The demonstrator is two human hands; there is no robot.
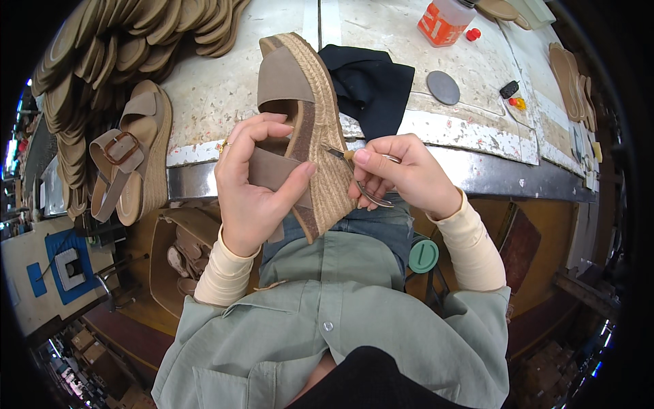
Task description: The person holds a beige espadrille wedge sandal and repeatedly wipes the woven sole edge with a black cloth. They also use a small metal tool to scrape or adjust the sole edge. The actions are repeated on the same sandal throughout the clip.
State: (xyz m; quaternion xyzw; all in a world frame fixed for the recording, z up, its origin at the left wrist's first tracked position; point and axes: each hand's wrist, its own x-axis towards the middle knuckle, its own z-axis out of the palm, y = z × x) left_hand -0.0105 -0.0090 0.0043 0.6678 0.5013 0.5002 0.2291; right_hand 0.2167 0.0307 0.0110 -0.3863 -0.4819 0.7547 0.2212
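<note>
A taupe wedge sandal (332, 116) with a braided jute side is held over the table's front edge, its toe pointing away from me. My left hand (255, 180) is closed on it, thumb on the rear strap and fingers near the front opening. My right hand (402, 170) pinches a small tool (335, 153) with a dark flat tip and a tan handle, its tip at the jute side. Metal scissors (376, 199) with ring handles are also in the right hand; their blades are hidden.
A finished-looking sandal (143, 153) stands left, beside stacked tan soles (136, 34). Black cloth (364, 82) lies behind the held sandal. Further right are a grey disc (443, 88), a bottle with an orange label (446, 22), a red cap (473, 34) and more soles (572, 82).
</note>
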